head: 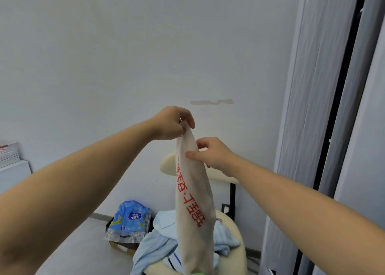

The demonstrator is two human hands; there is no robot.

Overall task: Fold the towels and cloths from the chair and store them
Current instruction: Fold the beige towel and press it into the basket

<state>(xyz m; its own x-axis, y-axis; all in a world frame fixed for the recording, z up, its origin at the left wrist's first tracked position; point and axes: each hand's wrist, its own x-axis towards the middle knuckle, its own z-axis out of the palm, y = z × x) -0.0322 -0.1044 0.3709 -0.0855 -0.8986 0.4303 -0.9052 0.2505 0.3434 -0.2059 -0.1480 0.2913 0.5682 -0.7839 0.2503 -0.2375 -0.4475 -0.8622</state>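
A beige towel [194,201] with red printed characters hangs lengthwise in front of me. My left hand [169,123] pinches its top corner up high. Just below and to the right, my right hand [212,154] pinches the towel's edge between thumb and fingers. Under the hanging towel stands a cream chair [237,233], its seat holding a pile of light blue towels and cloths [154,243]. The towel's lower end reaches down to that pile.
A blue plastic package [130,216] sits in a dark box on the floor left of the chair. White curtains [312,108] hang at the right. A white perforated bin [9,154] stands on a white cabinet at the far left.
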